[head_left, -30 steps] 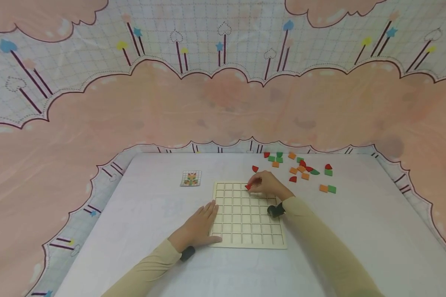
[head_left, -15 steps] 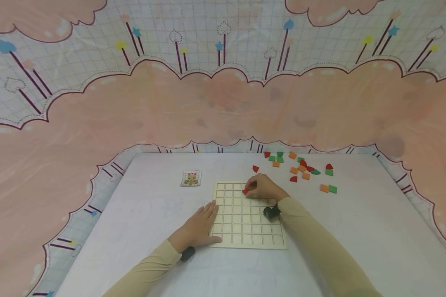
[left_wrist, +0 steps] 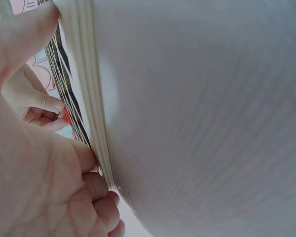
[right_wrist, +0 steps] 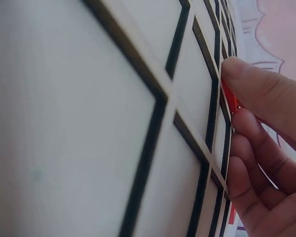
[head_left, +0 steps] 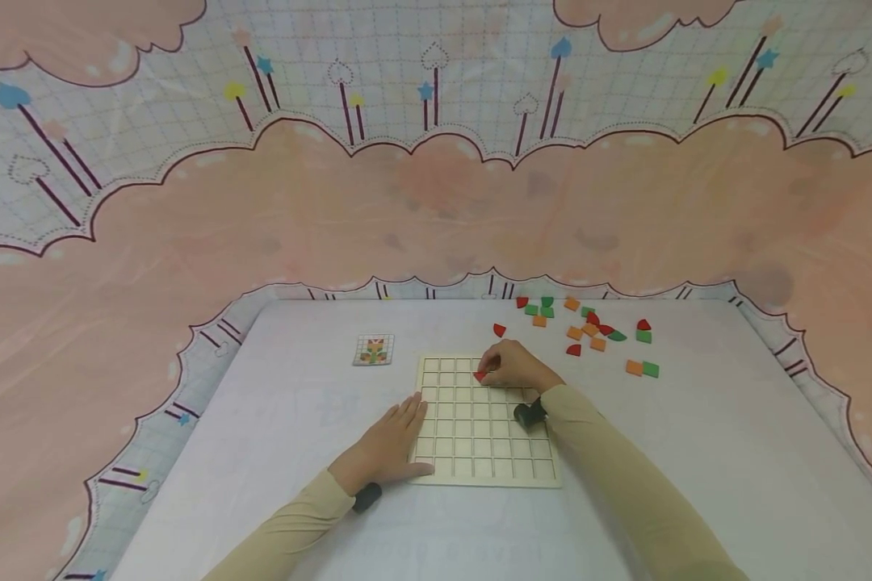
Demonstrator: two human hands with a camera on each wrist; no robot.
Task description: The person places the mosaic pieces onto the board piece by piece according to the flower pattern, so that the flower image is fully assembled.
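A pale wooden board with a raised square grid lies flat in the middle of the table. My left hand rests at its left side, fingers extended along the edge and thumb on the near left corner; the left wrist view shows the fingers against the board's side. Over the far rows, my right hand pinches a small red quarter-circle tile between thumb and fingers. In the right wrist view the red tile is down at the grid, partly hidden by the thumb. Whether it sits fully in a cell, I cannot tell.
Several loose red, green and orange tiles are scattered beyond the board to the right. One red tile lies just past the far edge. A small pattern card with a gridded picture lies at the far left on the white table.
My right hand has shifted slightly left and toward me with the red tile, then has stayed nearly still over the last half second. The left hand keeps its place.
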